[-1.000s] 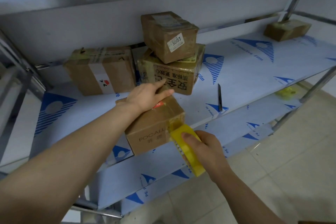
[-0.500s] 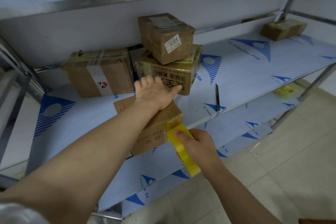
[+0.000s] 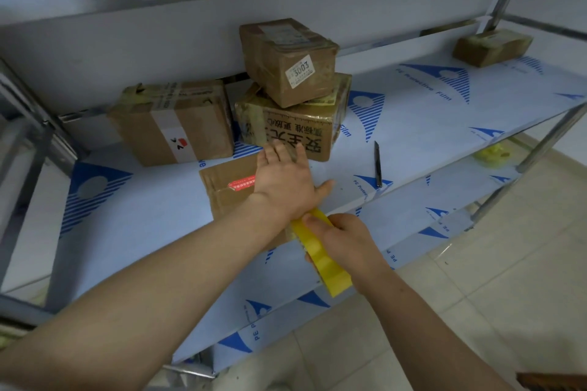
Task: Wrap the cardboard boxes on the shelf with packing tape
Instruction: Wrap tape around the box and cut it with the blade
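Your left hand (image 3: 284,181) lies flat on top of the front box (image 3: 228,190), fingers straight and close together, pointing away from you, thumb spread out to the right. It covers the right part of that box's top. A red label (image 3: 243,182) shows on the top just left of the hand.

Your right hand (image 3: 344,240) is curled round the yellow tape roll (image 3: 322,259), thumb on its outer face. The roll is at the near right corner of the front box, its upper end tucked just under your left wrist. You cannot tell from here whether a strip already runs from roll to cardboard.

The front box sits near the front edge of the middle shelf (image 3: 413,124), which is covered in white film with blue print. Behind the front box and to its left stands a brown box with a white strip (image 3: 174,127). Directly behind it stands a printed box (image 3: 295,133) wrapped in yellowish tape, which your left fingertips reach or nearly reach. On top of that one rests a smaller box with a "3003" sticker (image 3: 286,60), turned at an angle. Right of the front box, apart from it, a slim dark tool (image 3: 377,163) lies on the shelf. Far back to the right sits another small box (image 3: 492,47). Below and to the right of the front box, on the lower shelf (image 3: 413,225), is a crumpled yellow wad (image 3: 490,154).
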A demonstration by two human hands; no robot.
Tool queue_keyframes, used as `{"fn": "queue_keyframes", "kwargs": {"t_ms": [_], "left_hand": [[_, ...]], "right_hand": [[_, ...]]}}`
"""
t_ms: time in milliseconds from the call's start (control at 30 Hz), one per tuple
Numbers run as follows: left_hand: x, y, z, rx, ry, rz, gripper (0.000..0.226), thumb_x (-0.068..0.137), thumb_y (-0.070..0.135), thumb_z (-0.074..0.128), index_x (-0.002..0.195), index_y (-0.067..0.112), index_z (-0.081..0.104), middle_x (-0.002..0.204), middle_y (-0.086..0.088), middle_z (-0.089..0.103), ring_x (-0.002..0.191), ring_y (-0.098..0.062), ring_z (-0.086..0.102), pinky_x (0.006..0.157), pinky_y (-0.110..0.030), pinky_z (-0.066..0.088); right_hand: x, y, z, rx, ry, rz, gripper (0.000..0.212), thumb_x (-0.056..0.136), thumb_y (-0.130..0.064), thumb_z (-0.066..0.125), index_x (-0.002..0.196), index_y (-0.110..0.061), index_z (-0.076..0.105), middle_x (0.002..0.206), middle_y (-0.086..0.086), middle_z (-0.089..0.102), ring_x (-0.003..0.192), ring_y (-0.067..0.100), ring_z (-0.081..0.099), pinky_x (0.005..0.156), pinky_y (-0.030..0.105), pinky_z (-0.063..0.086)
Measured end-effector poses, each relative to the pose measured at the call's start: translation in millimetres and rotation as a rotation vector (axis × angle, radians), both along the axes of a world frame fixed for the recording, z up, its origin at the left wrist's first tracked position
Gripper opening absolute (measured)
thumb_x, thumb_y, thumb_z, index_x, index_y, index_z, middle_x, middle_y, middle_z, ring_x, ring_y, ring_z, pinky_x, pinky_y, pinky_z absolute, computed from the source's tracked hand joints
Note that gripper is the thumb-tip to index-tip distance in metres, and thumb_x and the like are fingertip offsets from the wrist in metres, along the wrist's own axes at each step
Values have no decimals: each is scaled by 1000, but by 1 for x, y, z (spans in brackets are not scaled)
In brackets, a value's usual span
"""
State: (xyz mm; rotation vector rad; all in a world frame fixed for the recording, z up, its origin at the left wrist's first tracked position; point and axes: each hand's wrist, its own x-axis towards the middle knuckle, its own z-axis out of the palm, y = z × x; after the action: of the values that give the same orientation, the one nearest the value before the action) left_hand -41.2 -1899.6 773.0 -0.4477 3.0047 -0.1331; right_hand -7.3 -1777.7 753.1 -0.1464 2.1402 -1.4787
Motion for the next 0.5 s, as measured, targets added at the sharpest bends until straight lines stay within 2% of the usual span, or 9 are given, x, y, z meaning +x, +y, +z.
{"fn": "queue_keyframes", "kwargs": {"t_ms": [67,133,167,233,300,367,433,467,500], "left_hand": [[-1,-7,6,138,-102,-20,114,72,88,28,152,16,-12,156,-24,-9,145,-38,-7,118,-48,-1],[-1,-15,10,233,-174,-18,121,66,89,40,151,22,-16,157,-19,-15,145,-35,-13,117,-48,-4],[-1,-17,10,194,-148,-26,117,69,85,44,152,23,-11,157,-19,-11,145,-36,-10,117,-48,-1],[0,-12,5,25,-33,-63,99,77,73,46,152,18,9,156,-22,4,143,-39,6,115,-48,9],[-2,-7,3,-49,23,-97,88,80,67,44,148,16,21,153,-24,13,140,-40,14,113,-49,15],[-1,-9,4,26,-31,-84,96,79,70,46,152,18,9,156,-24,2,143,-39,4,116,-55,7],[-1,-16,8,181,-158,-42,116,69,80,53,151,28,-11,155,-20,-21,144,-35,-18,113,-59,-7],[-3,-18,10,222,-210,-43,120,64,83,55,151,32,-10,153,-17,-27,142,-34,-23,111,-59,-10],[-4,-19,13,221,-238,-62,116,62,83,57,151,34,1,155,-16,-24,143,-34,-21,110,-60,-7]], "right_hand": [[0,2,-1,-7,-17,10,52,62,-60,59,74,-9,53,85,36,57,82,47,64,82,61,48],[0,3,-3,-18,-33,29,57,57,-64,58,74,-10,51,78,31,54,71,35,64,82,61,49],[0,3,-4,-23,-40,30,67,55,-65,56,76,-2,53,85,35,55,69,31,61,82,61,48],[1,4,-4,-28,-60,25,89,51,-67,54,91,12,52,100,37,55,69,26,54,83,63,47],[1,4,-5,-43,-56,28,85,50,-68,54,85,10,52,103,37,53,70,25,52,83,63,46],[3,3,-3,-34,-42,21,77,52,-67,55,81,4,52,104,36,54,69,30,56,83,64,48],[3,3,-3,-19,-51,15,80,64,-61,59,96,13,52,105,35,55,81,46,62,83,63,48],[4,3,-3,-8,-50,23,76,71,-56,60,103,12,53,106,35,56,89,48,62,84,62,49],[5,2,-2,0,-44,23,72,74,-54,59,106,11,53,106,35,56,90,47,62,84,62,49]]}}
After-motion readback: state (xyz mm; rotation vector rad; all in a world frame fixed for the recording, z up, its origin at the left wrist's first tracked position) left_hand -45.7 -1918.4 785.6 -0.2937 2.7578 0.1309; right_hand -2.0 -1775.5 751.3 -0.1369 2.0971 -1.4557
